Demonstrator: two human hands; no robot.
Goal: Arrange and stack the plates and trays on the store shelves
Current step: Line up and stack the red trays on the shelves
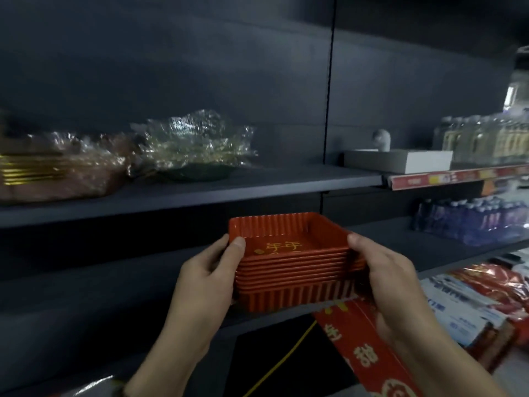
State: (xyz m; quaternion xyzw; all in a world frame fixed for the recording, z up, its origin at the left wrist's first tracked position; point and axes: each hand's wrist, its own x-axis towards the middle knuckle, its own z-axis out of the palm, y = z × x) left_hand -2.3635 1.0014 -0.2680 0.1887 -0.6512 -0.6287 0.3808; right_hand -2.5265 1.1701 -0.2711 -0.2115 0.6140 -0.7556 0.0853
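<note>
A stack of several red square trays [292, 270] with fluted walls and gold characters inside is held in front of the dark shelves. My left hand [209, 276] grips its left side, thumb over the rim. My right hand [386, 270] grips the right side, thumb on the top corner. The stack's bottom sits at about the level of the lower shelf's front edge [272, 318]; whether it rests on that shelf I cannot tell. On the upper shelf [257, 190] lie brown, gold-edged plates wrapped in plastic [57, 170] and wrapped clear and green dishes [197, 150].
A white box [400, 161] and clear bottles [486, 141] stand on the upper shelf at the right. Packs of purple-wrapped bottles [472, 219] sit one level down. Red and white packets [472, 305] and a red banner [360, 353] lie at the lower right.
</note>
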